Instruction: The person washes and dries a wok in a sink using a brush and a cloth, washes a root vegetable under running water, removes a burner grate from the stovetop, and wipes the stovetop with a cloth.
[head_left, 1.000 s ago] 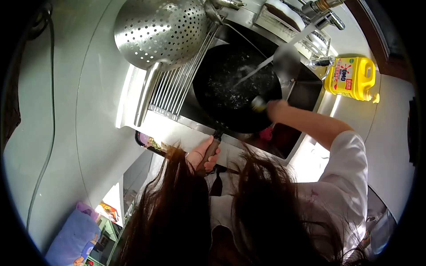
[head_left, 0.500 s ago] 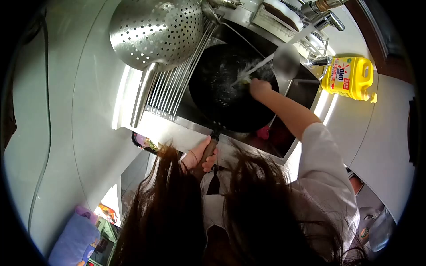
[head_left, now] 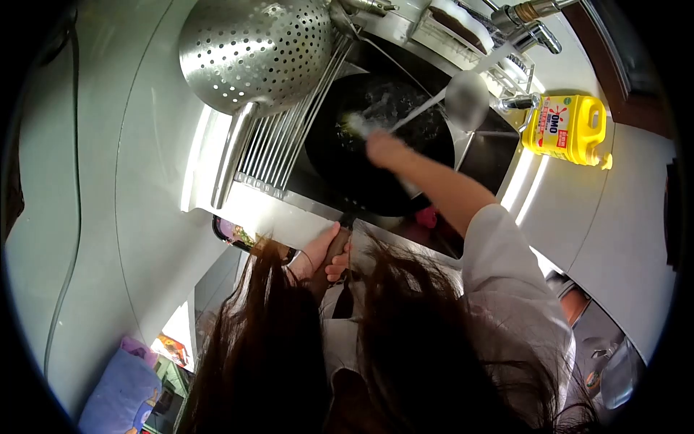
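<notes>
The kitchen surface (head_left: pixel 575 192) runs around a metal sink (head_left: pixel 491 155), with a yellow bottle (head_left: pixel 557 130) standing at the sink's right side, near the tap (head_left: pixel 530 35). At the left, a large perforated strainer (head_left: pixel 264 54) is located above a rack (head_left: pixel 278 152) of parallel metal bars. The black pan (head_left: pixel 343 181) is in the sink, open side up, handle directed toward the person. The left hand (head_left: pixel 313 254) is at the brown handle (head_left: pixel 338 242); its fingers are closed around the grip. The right hand (head_left: pixel 386 150) is over the inside of the pan, fingers drawn together at a small yellowish item (head_left: pixel 355 124), possibly a sponge. Motion blur obscures the item's outline and the exact finger closure; whether it touches the pan cannot be confirmed. A pink item (head_left: pixel 428 216) is in the sink, just beside the pan. Status: the tap is on, the water stream (head_left: pixel 417 113) enters the pan, and the inner face is wet. Activity in the pan appears to be in progress rather than complete, since water is flowing and both hands are engaged. The tap is not shut off, and the pan is not out of the sink. The remaining amount of work cannot be determined.
</notes>
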`<state>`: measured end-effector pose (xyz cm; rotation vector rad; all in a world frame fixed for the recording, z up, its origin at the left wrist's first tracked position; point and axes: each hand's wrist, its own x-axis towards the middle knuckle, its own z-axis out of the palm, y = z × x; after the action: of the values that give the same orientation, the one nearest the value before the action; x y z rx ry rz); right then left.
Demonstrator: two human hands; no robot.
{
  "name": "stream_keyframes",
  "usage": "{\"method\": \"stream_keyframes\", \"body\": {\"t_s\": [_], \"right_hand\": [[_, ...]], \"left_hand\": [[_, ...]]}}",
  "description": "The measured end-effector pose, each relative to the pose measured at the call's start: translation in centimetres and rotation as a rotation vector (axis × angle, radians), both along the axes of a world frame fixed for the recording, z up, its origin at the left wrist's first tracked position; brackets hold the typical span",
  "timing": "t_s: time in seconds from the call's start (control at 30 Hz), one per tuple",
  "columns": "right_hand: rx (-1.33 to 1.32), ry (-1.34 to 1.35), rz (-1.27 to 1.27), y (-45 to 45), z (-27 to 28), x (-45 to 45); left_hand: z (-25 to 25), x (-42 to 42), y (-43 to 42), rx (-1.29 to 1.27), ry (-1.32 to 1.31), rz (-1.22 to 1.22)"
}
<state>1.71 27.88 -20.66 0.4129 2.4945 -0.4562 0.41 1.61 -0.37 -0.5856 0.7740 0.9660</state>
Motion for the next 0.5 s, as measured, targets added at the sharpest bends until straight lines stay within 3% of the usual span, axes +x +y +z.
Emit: {"method": "stream_keyframes", "body": {"t_s": [0.03, 0.07, 0.13, 0.27, 0.33, 0.37, 0.4, 0.43, 0.47, 0.5], "right_hand": [[-0.174, -0.062, -0.176, -3.4, 5.8, -1.6], [-0.191, -0.035, -0.021, -4.0, 8.5, -1.7], [-0.266, -0.042, 0.042, -3.0, 11.6, -0.8], [-0.071, 0.203, 0.058, -0.6, 7.3, -3.5], [0.055, 0.308, -0.111, 1.9, 4.5, -6.2], [0.274, 0.349, 0.018, 3.9, 1.8, -5.9], [0.278, 0.359, 0.038, 5.7, 2.8, -5.0], [0.270, 0.096, -0.170, 7.2, 3.4, -4.8], [0.267, -0.058, -0.392, 7.0, 7.8, -4.2], [0.314, -0.004, -0.342, 9.8, 0.4, -0.4]], "left_hand": [[-0.1, -0.3, -0.1, 0.004, -0.023, 0.005], [-0.2, -0.3, -0.3, 0.009, -0.017, 0.008], [-0.5, -0.1, -0.2, 0.028, -0.003, 0.017], [-0.3, 0.2, 0.0, 0.004, -0.019, 0.014], [0.4, 0.0, 0.5, -0.076, 0.008, 0.001], [0.2, -0.1, 0.4, -0.073, 0.004, 0.002], [0.0, 0.0, 0.1, -0.071, -0.006, 0.000], [-0.3, 0.1, -0.1, -0.064, -0.016, -0.001], [-0.8, 0.3, -0.5, -0.036, -0.042, 0.008], [-1.7, 0.5, -0.9, -0.003, -0.064, 0.017]]}}
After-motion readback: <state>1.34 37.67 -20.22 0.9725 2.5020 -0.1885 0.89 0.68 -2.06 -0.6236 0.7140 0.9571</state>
